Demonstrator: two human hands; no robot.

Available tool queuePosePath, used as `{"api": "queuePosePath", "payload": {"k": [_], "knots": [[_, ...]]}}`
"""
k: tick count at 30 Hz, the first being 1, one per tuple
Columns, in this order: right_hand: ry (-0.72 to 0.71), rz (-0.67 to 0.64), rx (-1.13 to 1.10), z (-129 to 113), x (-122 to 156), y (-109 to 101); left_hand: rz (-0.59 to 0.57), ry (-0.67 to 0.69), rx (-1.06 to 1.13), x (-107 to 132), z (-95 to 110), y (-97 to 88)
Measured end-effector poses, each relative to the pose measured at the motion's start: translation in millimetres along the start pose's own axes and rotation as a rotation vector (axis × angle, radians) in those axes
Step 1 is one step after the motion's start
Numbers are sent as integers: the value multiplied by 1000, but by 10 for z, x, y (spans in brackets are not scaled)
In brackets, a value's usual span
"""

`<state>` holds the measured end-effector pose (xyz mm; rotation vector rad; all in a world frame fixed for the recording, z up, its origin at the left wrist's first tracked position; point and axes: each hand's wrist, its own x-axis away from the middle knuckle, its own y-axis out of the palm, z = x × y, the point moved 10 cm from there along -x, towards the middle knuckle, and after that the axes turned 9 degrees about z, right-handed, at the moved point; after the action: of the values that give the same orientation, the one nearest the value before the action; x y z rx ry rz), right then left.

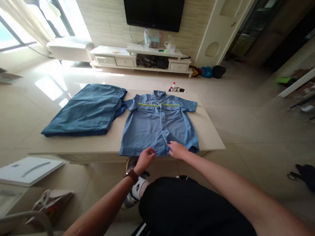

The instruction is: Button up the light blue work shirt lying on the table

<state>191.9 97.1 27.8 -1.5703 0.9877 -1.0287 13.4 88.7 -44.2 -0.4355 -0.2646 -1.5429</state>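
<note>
A light blue short-sleeved shirt lies spread front up on the table, collar at the far side, with a yellow-green stripe across the chest. My right hand pinches the edge of its front placket near the hem, right of the middle. Just left of it, my left hand, with a brown-strapped watch on the wrist, is at the bottom hem. Its fingers are curled together; whether cloth is between them is hidden. A darker blue folded garment lies on the table left of the shirt.
The pale table has its near edge just before my knees. Beyond it are a bottle with a red cap, a white TV cabinet and a television. A white flat panel is at lower left, a dark bag at right.
</note>
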Motion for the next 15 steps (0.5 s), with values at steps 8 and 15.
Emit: {"api": "queuePosePath", "payload": {"k": [8,15], "knots": [[43,213,-32,334,91,-501,191,-294,439,112,-388,552],[-89,228,16,-39,58,-547,417,-360,648,129,-581,734]]}}
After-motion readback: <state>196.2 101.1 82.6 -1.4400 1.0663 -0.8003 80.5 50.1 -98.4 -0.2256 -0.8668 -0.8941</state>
